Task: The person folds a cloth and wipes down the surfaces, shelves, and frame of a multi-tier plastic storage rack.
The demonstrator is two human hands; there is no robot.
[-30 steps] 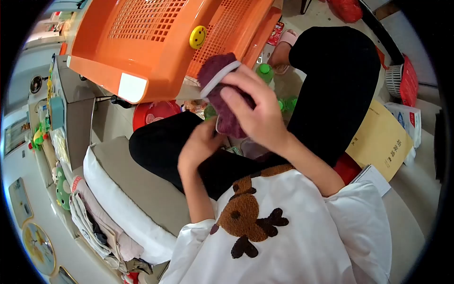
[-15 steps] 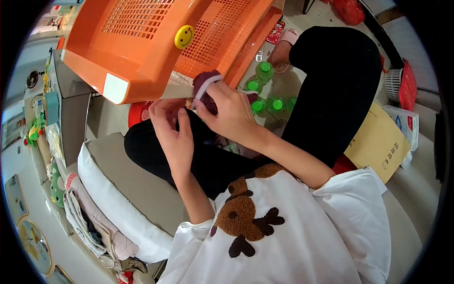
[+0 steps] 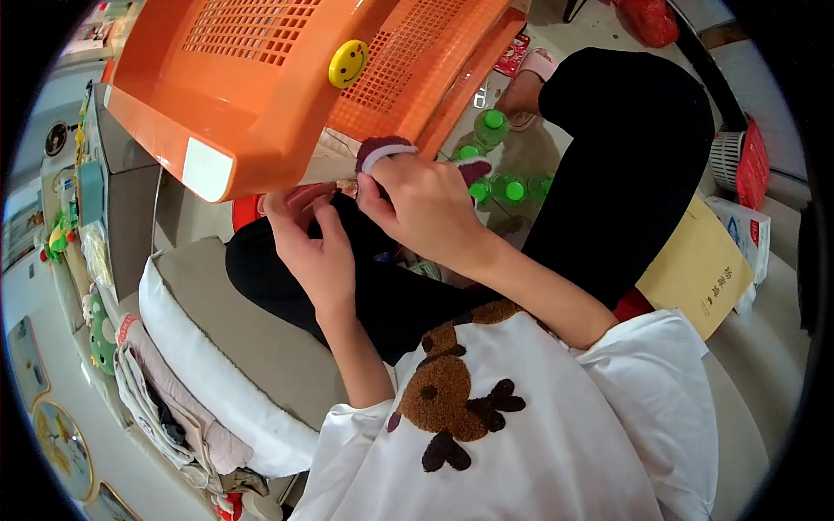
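Note:
My right hand (image 3: 430, 195) is closed on a purple cloth piece with a white band (image 3: 382, 149). One part of the cloth shows above my knuckles, and a purple end with white edging sticks out to the right of the hand. Its exact kind I cannot make out. To the left, my left hand (image 3: 311, 247) is bent with its thumb apart from the fingers, and nothing shows between them. Its fingertips are close under the lower edge of an orange plastic basket rack (image 3: 269, 113), which bears a yellow smiley badge (image 3: 348, 64).
Several green-capped bottles (image 3: 492, 127) stand on the floor beyond my right hand. A beige cushion (image 3: 234, 304) with white sides lies at the left, near folded clothes (image 3: 178, 408). At the right are a yellow envelope (image 3: 695, 269) and a white packet (image 3: 743, 230).
The purple cloth has moved up around my right fingers, and less of it hangs below them now. My right hand has turned slightly; my left hand has shifted a little left.

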